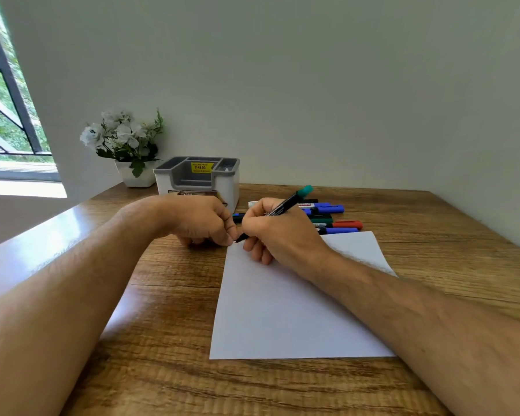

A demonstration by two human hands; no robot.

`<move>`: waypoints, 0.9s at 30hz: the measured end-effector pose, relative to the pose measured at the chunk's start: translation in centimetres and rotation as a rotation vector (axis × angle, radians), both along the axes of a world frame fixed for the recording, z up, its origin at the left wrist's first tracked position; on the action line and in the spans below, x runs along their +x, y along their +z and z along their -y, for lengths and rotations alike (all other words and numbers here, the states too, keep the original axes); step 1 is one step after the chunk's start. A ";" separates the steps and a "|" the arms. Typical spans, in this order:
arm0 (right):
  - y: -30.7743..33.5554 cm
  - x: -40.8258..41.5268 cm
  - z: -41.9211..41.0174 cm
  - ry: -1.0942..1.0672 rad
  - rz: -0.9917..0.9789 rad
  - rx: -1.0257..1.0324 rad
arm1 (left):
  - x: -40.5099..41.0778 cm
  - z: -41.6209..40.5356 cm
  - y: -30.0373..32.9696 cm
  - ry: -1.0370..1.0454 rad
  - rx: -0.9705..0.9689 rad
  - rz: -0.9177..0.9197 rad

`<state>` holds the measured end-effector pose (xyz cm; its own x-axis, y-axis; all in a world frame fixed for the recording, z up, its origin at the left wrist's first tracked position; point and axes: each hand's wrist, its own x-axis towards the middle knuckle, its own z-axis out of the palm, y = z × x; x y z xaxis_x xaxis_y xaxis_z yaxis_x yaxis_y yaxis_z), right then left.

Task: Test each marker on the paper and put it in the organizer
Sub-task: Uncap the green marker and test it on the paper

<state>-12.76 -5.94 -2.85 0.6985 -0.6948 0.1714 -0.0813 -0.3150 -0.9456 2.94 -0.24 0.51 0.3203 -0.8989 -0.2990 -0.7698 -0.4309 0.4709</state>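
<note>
At twelve o'clock of the paper (282, 310), right hand (282, 232) grips a teal-capped marker (285, 205), tip down; left hand (203, 220) curled, contents indeterminate. Paper unmarked, organizer (198, 178) apparently empty: task barely begun.

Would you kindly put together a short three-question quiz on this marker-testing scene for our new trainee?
1. True or false: the right hand grips a marker with its teal end pointing up and away from the paper.
2. Where do the spare markers lie? A) inside the organizer B) on the table to the right of the organizer C) on the paper
3. Fill in: the flowerpot stands to the ____ of the organizer.

Key: 1 true; 2 B; 3 left. No ink mark shows on the paper. The left hand is curled next to the marker tip.
</note>
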 end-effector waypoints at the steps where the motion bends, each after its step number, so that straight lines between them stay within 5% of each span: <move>1: 0.2 0.1 0.1 0.022 -0.004 0.036 | 0.0 -0.1 0.0 0.001 -0.006 -0.004; 4: 0.6 0.4 0.3 0.063 -0.068 0.037 | -0.1 -0.2 0.1 -0.001 -0.013 -0.007; 9: -0.3 1.2 1.2 -0.025 -0.146 -0.344 | -0.2 -0.4 0.2 -0.003 -0.028 -0.009; 27: -0.2 1.6 1.5 -0.063 -0.141 -0.307 | 0.4 -0.2 -0.2 0.016 -0.053 -0.056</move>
<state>-11.14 -7.43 -3.09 0.6878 -0.6680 0.2841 -0.2326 -0.5735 -0.7855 3.35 -0.08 0.34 0.3189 -0.9089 -0.2687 -0.7350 -0.4162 0.5354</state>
